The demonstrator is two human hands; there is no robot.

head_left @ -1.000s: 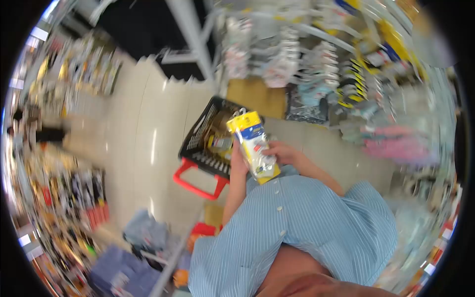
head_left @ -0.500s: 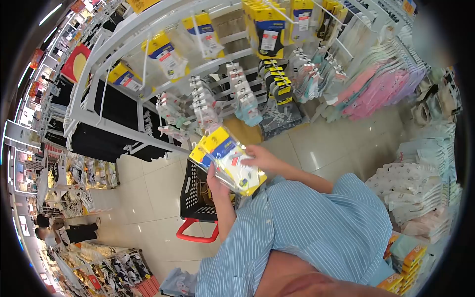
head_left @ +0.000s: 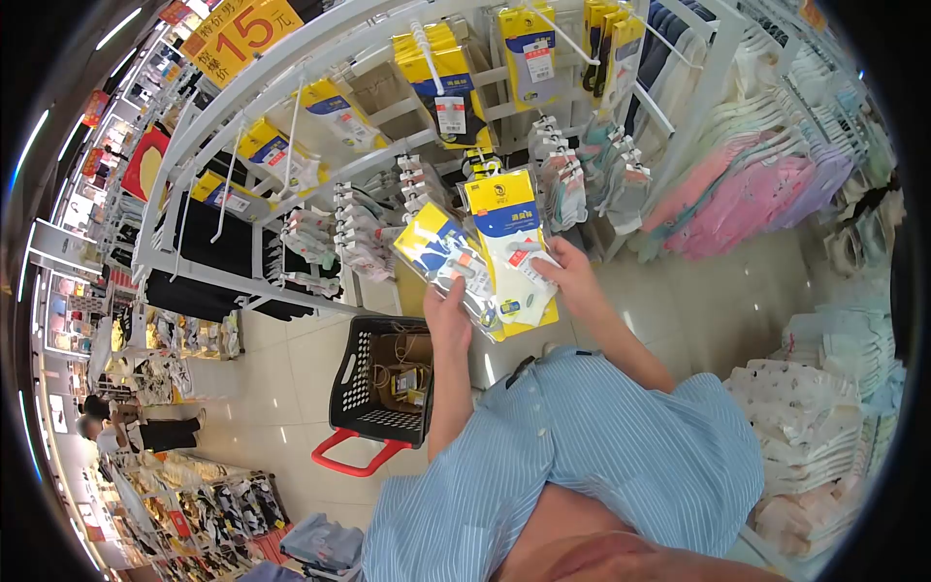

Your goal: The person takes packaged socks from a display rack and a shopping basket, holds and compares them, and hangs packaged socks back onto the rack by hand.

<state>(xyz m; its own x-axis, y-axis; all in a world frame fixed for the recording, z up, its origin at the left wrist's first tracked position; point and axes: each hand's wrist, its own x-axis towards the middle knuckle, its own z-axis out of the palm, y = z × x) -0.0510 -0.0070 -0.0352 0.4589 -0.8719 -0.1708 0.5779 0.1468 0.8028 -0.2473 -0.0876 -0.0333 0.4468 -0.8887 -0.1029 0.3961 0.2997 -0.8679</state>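
Note:
My left hand (head_left: 448, 315) is closed on the lower edge of a sock pack (head_left: 441, 254), a clear bag with a yellow and blue header and a white price sticker. The pack leans to the left. My right hand (head_left: 570, 274) pinches the side of a second sock pack (head_left: 514, 262), with white socks showing below its blue band. Both packs are held side by side in front of my chest, their inner edges overlapping. A hanging column of socks is partly hidden behind them.
A black shopping basket (head_left: 341, 388) with a red handle (head_left: 359, 466) stands on the floor at my left, with goods inside. Ahead, a white rack (head_left: 281, 283) carries hanging sock packs (head_left: 441, 78). Children's clothes (head_left: 747, 199) hang at the right. Another person (head_left: 126, 435) stands far left.
The two packs, overlapping before, are now spread apart side by side. Both hands have moved up and right, toward the rack. More of the basket's inside shows.

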